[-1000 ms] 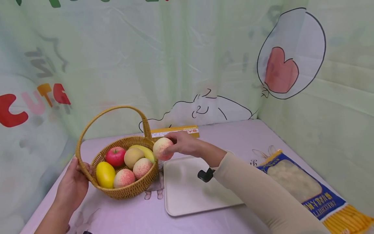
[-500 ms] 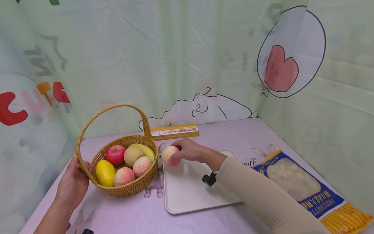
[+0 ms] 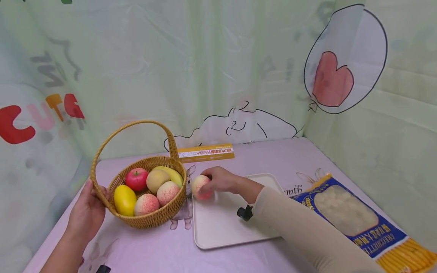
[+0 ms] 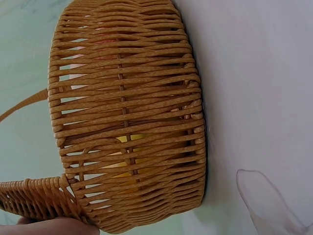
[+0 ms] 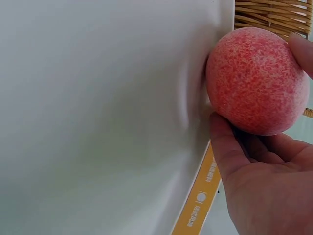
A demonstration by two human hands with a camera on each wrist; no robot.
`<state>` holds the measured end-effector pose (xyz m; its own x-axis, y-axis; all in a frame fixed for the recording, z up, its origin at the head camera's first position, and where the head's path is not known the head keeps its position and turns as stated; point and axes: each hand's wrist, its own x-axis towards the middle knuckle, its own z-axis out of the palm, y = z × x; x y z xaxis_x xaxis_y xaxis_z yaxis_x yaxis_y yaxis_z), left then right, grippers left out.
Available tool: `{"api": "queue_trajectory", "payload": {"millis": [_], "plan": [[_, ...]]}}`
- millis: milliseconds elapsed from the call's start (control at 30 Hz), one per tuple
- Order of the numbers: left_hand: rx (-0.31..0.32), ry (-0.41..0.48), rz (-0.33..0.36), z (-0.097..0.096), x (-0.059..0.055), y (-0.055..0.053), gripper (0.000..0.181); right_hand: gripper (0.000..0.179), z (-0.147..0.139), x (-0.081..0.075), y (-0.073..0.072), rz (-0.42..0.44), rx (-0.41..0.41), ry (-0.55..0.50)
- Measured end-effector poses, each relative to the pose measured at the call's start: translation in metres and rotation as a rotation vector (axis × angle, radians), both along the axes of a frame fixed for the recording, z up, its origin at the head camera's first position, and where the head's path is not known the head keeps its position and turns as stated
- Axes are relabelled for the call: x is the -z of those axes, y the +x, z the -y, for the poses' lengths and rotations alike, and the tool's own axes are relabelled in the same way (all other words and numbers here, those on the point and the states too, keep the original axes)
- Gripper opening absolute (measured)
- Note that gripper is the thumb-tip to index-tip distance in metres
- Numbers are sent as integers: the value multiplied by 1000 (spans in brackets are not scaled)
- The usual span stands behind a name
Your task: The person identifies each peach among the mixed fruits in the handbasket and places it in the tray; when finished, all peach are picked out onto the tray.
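Note:
My right hand point(image 3: 222, 181) holds a pink-and-cream peach point(image 3: 201, 187) between thumb and fingers, over the left edge of a white tray point(image 3: 235, 223). In the right wrist view the peach point(image 5: 257, 81) sits close to the tray's rim. My left hand point(image 3: 87, 212) grips the wicker basket point(image 3: 150, 220) where its handle meets the left side. Inside the basket lie a red apple point(image 3: 137, 179), a yellow mango-like fruit point(image 3: 124, 200), a tan round fruit point(image 3: 157, 181), a banana point(image 3: 174, 175) and two more peaches point(image 3: 146, 205). The left wrist view shows the basket's woven wall point(image 4: 127, 107) up close.
A yellow pasta box point(image 3: 208, 152) lies behind the tray, near the back curtain. On the right, a blue-and-yellow pasta bag point(image 3: 351, 216) lies beside my right forearm. The pale tablecloth point(image 3: 164, 250) carries rabbit drawings.
My right hand has carried the peach from the basket's right rim rightward and down to the tray's left edge. The left hand keeps its grip on the basket.

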<state>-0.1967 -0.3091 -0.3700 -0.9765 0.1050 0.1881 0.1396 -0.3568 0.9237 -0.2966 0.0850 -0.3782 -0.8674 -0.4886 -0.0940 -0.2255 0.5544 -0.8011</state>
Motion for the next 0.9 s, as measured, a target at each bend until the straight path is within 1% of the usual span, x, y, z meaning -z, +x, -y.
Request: {"api": "queue_trajectory", "payload": {"millis": [167, 233, 367, 533, 700, 800, 900], "plan": [[-8, -3, 15, -1, -1, 0, 28, 69, -1, -8, 0, -10, 21, 33], [-11, 3, 8, -1, -1, 0, 26, 74, -2, -9, -1, -16, 28, 38], [-13, 19, -4, -1, -1, 1, 24, 76, -4, -13, -2, -21, 25, 28], [-9, 37, 6, -1, 0, 1, 25, 76, -4, -17, 0, -37, 31, 15], [-9, 30, 2, -2, 0, 1, 25, 76, -1, -24, 2, -79, 32, -17], [-13, 17, 0, -3, -1, 1, 25, 77, 2, -29, 4, -96, 29, -19], [-17, 10, -1, -3, -1, 1, 25, 73, 5, -33, 5, -108, 18, -19]]}}
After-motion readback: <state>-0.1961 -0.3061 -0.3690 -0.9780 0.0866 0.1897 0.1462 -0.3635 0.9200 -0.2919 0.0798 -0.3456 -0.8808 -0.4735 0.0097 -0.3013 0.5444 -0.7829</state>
